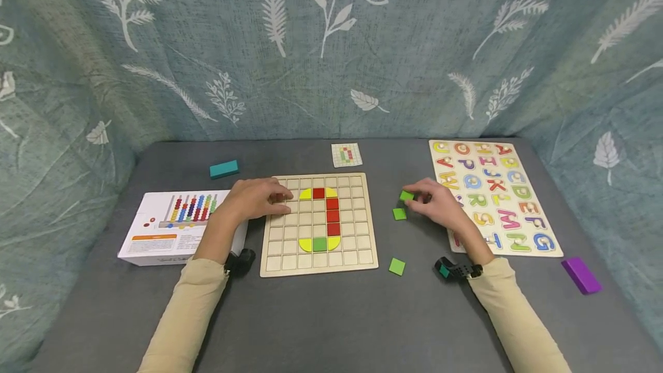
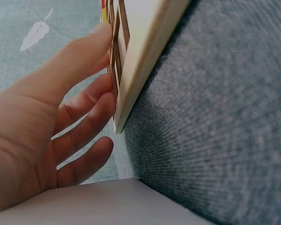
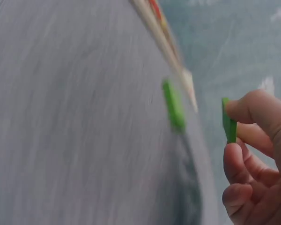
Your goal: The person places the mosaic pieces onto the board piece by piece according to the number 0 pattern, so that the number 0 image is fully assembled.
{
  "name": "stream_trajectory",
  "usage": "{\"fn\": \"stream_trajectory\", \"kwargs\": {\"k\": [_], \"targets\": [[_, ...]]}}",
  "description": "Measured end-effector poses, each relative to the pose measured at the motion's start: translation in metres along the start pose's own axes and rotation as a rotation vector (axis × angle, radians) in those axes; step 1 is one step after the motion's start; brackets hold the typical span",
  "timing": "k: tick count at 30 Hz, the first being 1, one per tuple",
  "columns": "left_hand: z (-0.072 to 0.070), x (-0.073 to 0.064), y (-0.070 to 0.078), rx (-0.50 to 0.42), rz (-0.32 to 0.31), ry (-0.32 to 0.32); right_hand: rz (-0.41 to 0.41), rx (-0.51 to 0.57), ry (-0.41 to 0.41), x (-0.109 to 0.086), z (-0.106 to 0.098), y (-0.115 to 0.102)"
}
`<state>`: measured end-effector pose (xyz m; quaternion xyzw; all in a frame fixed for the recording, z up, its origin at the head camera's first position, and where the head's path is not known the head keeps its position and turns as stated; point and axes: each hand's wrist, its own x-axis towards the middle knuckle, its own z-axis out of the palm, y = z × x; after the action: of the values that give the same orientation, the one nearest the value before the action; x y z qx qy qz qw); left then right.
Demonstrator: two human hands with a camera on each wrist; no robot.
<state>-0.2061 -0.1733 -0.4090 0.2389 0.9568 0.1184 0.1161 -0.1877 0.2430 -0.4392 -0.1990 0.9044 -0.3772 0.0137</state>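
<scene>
A wooden grid board (image 1: 317, 246) lies on the grey table, with red, yellow and green tiles set in its middle columns. My left hand (image 1: 256, 199) rests flat on the board's left edge (image 2: 131, 70), fingers straight. My right hand (image 1: 435, 203) pinches a green square tile (image 1: 406, 195) between thumb and fingers, right of the board; the right wrist view shows the same tile (image 3: 229, 123) edge-on in the fingertips. Another green tile (image 1: 399, 213) lies just below it, seen blurred as a green tile (image 3: 173, 105). A third green tile (image 1: 396, 266) lies nearer me.
A small pattern card (image 1: 346, 155) lies behind the board. An alphabet puzzle (image 1: 492, 194) sits to the right, a white abacus box (image 1: 171, 226) to the left. A teal block (image 1: 224, 168) lies back left, a purple block (image 1: 581, 275) front right. Patterned cloth walls surround the table.
</scene>
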Motion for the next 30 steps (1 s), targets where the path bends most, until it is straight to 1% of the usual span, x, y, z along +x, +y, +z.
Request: {"fn": "stream_trajectory", "kwargs": {"k": [3, 7, 11, 14, 17, 20, 22, 26, 30], "targets": [[0.001, -0.002, -0.001, -0.005, -0.003, 0.005, -0.038, 0.071, -0.01, 0.01, 0.012, -0.021], [0.001, -0.004, -0.003, -0.01, -0.005, 0.012, -0.127, 0.136, -0.044, 0.029, 0.036, -0.051], [0.001, -0.005, -0.003, -0.009, -0.003, 0.007, -0.216, 0.145, -0.141, 0.049, 0.061, -0.078], [0.001, -0.004, -0.002, 0.0, 0.008, 0.012, -0.258, 0.144, -0.214, 0.062, 0.075, -0.093], [0.001, -0.004, -0.001, 0.009, 0.016, 0.019, -0.285, 0.146, -0.251, 0.072, 0.085, -0.103], [0.001, -0.002, 0.0, 0.013, 0.013, 0.016, -0.297, 0.143, -0.257, 0.078, 0.091, -0.107], [0.0, -0.002, 0.0, 0.01, 0.008, 0.012, -0.294, 0.144, -0.266, 0.081, 0.095, -0.108], [-0.001, -0.003, 0.0, 0.004, 0.011, 0.014, -0.294, 0.115, -0.285, 0.086, 0.104, -0.111], [0.001, -0.003, 0.0, 0.005, 0.018, 0.024, -0.263, 0.061, -0.315, 0.089, 0.111, -0.114]]}}
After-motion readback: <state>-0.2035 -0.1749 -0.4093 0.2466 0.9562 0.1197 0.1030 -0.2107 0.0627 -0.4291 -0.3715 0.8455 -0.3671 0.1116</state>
